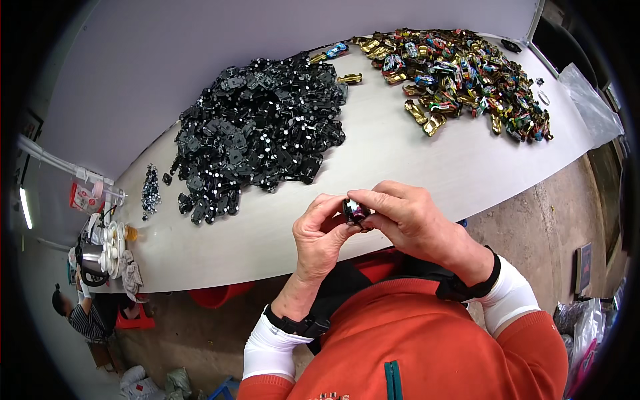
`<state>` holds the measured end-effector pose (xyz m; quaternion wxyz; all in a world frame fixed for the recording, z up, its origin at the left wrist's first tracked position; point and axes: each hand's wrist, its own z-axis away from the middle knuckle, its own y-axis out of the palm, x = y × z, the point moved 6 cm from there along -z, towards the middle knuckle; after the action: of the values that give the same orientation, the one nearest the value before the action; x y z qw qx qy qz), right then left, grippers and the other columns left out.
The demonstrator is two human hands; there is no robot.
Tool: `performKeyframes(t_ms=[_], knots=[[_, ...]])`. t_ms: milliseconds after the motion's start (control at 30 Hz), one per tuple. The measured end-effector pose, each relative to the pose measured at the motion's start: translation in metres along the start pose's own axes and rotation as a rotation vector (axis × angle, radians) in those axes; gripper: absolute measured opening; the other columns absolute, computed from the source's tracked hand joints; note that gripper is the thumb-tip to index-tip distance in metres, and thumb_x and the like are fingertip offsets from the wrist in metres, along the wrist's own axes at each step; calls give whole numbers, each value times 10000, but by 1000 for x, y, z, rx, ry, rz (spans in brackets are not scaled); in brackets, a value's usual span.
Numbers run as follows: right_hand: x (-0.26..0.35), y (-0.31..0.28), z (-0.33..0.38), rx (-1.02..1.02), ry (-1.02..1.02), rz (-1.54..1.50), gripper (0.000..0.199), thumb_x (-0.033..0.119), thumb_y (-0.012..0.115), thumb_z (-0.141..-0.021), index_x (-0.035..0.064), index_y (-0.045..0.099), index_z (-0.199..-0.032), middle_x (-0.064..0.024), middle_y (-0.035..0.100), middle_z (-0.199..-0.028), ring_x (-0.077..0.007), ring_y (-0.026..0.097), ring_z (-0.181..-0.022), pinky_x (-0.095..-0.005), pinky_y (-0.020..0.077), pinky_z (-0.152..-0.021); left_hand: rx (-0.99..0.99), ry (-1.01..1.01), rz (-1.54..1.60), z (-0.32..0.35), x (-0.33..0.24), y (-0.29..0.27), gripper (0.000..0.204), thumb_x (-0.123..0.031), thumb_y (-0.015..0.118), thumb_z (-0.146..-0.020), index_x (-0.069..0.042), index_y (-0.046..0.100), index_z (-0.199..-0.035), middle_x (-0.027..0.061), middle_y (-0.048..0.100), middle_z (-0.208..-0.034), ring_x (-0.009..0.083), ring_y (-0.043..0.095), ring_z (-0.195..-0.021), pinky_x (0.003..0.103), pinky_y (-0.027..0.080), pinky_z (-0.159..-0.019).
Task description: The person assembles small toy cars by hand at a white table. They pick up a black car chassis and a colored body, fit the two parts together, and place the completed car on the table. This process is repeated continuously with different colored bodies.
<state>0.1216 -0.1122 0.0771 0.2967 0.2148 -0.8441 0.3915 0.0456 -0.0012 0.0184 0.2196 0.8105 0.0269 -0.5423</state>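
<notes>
Between my two hands, above the table's near edge, is a small toy car [355,211] with a dark, shiny purplish body. My left hand [319,233] pinches it from the left with thumb and fingertips. From the other side my right hand [408,217] grips it, index finger over the top and thumb beneath. The fingers cover much of the car. Beyond my hands to the left lies a big heap of black toy car bases [267,123] with small wheels. A pile of colourful and gold toy car bodies [467,77] spreads at the far right.
The pale table [373,153] carries both heaps against a light wall [220,33]. A small pile of shiny parts [151,193] lies at the left, near a metal pot [92,261] and a cloth [131,273]. A clear plastic bag [590,107] hangs at the right edge. Another person [90,319] is at far left.
</notes>
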Motion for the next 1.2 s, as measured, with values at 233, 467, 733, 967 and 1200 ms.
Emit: performKeyframes(t_ms=[233, 467, 733, 967, 1200], knots=[[2, -1, 5, 85, -13, 112, 407, -21, 624, -725, 24, 547, -1122, -125, 564, -745, -251, 615, -605, -315, 514, -525, 34, -18, -127, 3, -3, 6, 328, 87, 626, -756, 54, 570, -1076, 79, 541, -946, 172, 605, -847, 292, 572, -722], [7, -8, 5, -102, -7, 20, 409, 10, 667, -708, 33, 561, -1102, -105, 558, -725, -248, 598, -604, -323, 492, -506, -73, 81, -48, 4, -9, 18, 345, 6, 616, -806, 46, 539, -1140, 73, 505, -1006, 146, 581, -824, 265, 534, -698], [15, -14, 0, -74, -94, -10, 411, 38, 698, -698, 73, 575, -1088, -91, 549, -705, -232, 569, -582, -320, 476, -498, 7, 7, 198, 3, -7, 20, 370, -77, 594, -846, 82, 496, -1165, 64, 474, -1060, 149, 543, -947, 247, 501, -783], [18, -16, 4, -21, -30, -41, 428, -1, 680, -700, 68, 573, -1109, -91, 554, -719, -238, 585, -631, -317, 500, -531, 60, 13, 134, 3, -10, 24, 367, -10, 617, -810, 58, 515, -1155, 74, 502, -1011, 154, 568, -864, 249, 528, -689], [-9, -10, 7, -43, 259, -450, 413, -57, 613, -759, -60, 452, -1139, -109, 606, -728, -138, 593, -564, -265, 489, -506, 78, -173, 63, -8, -18, 22, 349, 26, 666, -755, 25, 556, -1086, 62, 518, -961, 133, 578, -792, 220, 520, -563]])
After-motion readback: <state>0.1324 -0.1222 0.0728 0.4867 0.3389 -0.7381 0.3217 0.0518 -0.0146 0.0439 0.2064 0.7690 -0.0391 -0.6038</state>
